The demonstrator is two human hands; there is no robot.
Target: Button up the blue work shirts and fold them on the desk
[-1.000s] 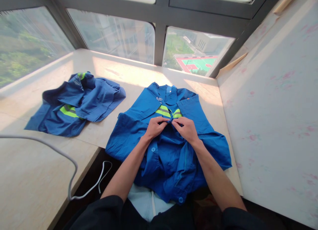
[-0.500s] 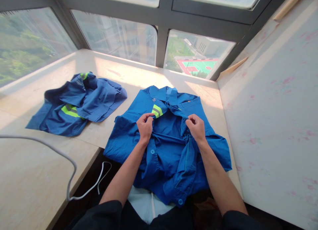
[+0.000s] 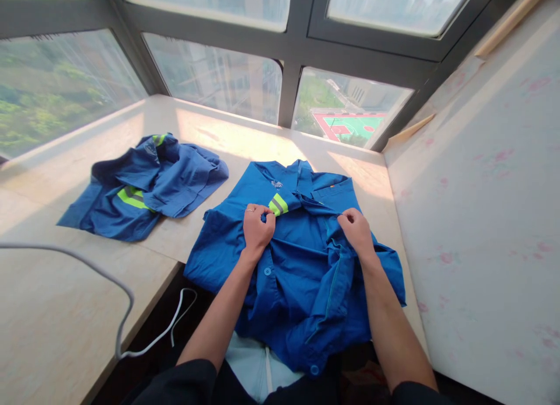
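A blue work shirt [image 3: 306, 265] with yellow reflective stripes lies front up on the pale ledge [image 3: 245, 142], its lower part hanging over the edge toward me. My left hand [image 3: 257, 229] is closed, pinching the left front panel beside a reflective stripe. My right hand [image 3: 356, 230] is closed on the right front panel near the chest pocket. The two front edges are held apart, so the shirt's inside shows between my hands.
A second blue shirt [image 3: 144, 186] lies crumpled to the left on the ledge. A white cable [image 3: 125, 311] runs over the lower wooden surface and hangs into the gap. Windows stand behind; a pale wall [image 3: 481, 218] stands close on the right.
My hands were together at the shirt's front opening a second ago. They have moved apart, each pulling its front panel sideways, and the shirt's front now lies open.
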